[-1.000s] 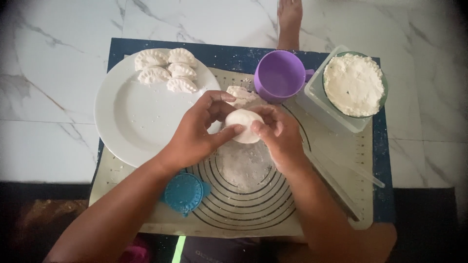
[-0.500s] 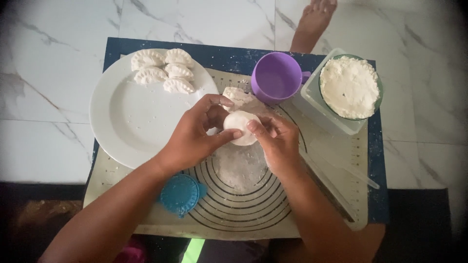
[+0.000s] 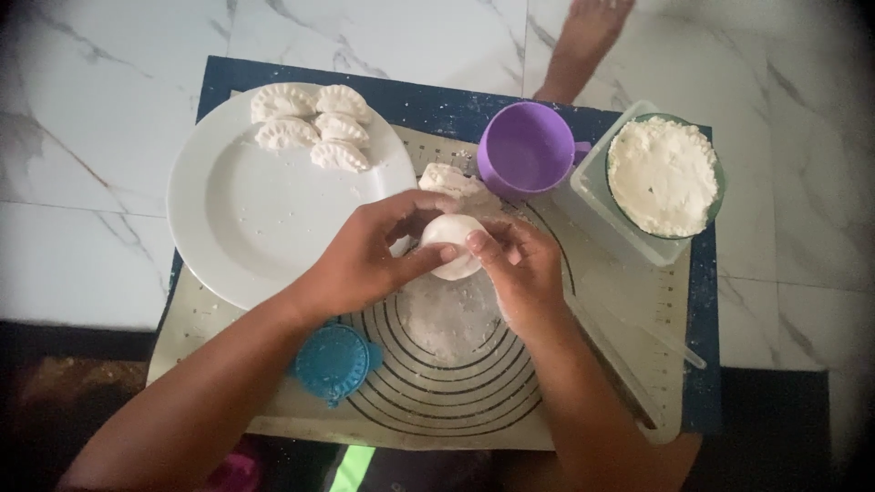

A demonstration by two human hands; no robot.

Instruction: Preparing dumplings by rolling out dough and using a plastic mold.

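Observation:
Both my hands hold a small round white piece of dough [image 3: 448,239] above a floured baking mat [image 3: 456,383] with black rings. My left hand [image 3: 369,255] cups it from the left, thumb pressed on its lower edge. My right hand [image 3: 519,264] pinches its right side, thumb on top. A lump of loose dough [image 3: 451,180] lies just beyond my hands. A white plate [image 3: 246,219] at the left carries several shaped crimped dumplings [image 3: 310,128] at its far rim.
A purple cup [image 3: 527,150] stands beyond my hands. A bowl of white flour [image 3: 663,173] sits in a clear box at the right. A blue round dumpling press [image 3: 333,363] lies by my left forearm. Someone's bare foot [image 3: 583,41] rests on the marble floor.
My hands keep working the dough piece in place; the fingers have shifted slightly around it. The view has drifted a little, and the foot at the top moved right.

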